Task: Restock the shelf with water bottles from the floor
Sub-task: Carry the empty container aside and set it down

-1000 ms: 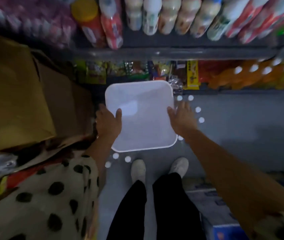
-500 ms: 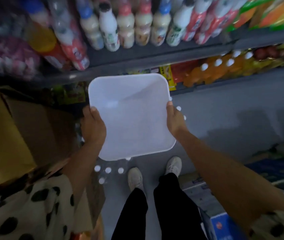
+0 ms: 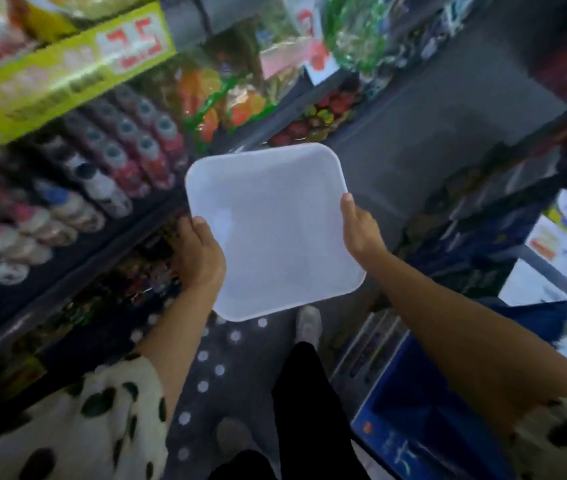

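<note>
the person holds a white square plastic tub with round corners [image 3: 271,233] out in front, over the grey shop floor [image 3: 424,140]. the left hand [image 3: 200,258] grips the tub's left edge, with the thumb lying on the top side and the fingers hidden under it. the right hand [image 3: 360,230] grips the right edge the same way, thumb on the top side and fingers tucked under where they cannot be seen. the tub looks empty. the water bottles with small white caps [image 3: 206,372] stand on the floor near the person's feet, and only the round caps show, like white dots. one light shoe [image 3: 308,323] steps just beside them. on the left is a dark shelf [image 3: 78,258] full of drink bottles with red and white labels [image 3: 116,174], all blurry. on the right there is a blue box [image 3: 410,420] low down. i think the job is only at the start, because many water bottles still sit on the floor and neither hand holds one. what is left is to pick the bottles up and put them on the shelf, and it is not clear what the tub is for
</note>
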Demonstrator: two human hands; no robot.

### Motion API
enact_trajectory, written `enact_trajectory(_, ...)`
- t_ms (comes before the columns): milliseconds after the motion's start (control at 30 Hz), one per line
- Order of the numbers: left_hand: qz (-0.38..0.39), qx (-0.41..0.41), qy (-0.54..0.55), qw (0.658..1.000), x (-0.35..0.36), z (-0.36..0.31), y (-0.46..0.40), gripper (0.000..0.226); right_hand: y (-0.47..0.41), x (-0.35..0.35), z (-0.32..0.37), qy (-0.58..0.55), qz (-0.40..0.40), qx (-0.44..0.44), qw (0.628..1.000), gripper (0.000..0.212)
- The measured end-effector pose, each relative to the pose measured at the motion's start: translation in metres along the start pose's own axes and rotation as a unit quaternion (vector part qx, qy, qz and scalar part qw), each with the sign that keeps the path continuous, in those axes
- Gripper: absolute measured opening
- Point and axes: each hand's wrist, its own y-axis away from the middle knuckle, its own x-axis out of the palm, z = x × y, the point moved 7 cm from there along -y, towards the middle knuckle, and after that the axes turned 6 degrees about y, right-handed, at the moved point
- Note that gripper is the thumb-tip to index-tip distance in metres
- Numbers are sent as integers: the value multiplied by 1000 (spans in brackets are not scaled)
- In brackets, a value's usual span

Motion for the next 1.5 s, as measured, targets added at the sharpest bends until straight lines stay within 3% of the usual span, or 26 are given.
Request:
enact_trajectory(200, 122, -2, -48, 991, 175, -39, -13, 46, -95, -68, -109, -43, -47, 120, 991, 70)
enact_trajectory(467, 244, 19, -134, 960, 419, -45, -81, 41, -254, -76, -252, -127, -104, 246, 955, 69)
enact_trajectory(833, 360, 30, -204, 910, 670, 19, -143, 45, -424, -35, -412, -248, -187, 289, 905, 60)
enact_trajectory(1167, 391, 15, -149, 908, 763, 79, -174, 45, -503, -3, -488, -260, -187, 306, 897, 74)
enact_trajectory(1267, 399, 3, -143, 905, 764, 80, -179, 48, -511, -4, -491, -250, -185, 314, 897, 80)
enact_trajectory(1367, 404, -15, -149, 902, 752, 74, -173, 51, -507, -7, -487, -234, -165, 321, 903, 72)
enact_trajectory(1500, 370, 43, -184, 910, 717, 31, -153, 46, -482, -21, -452, -185, -184, 291, 920, 66)
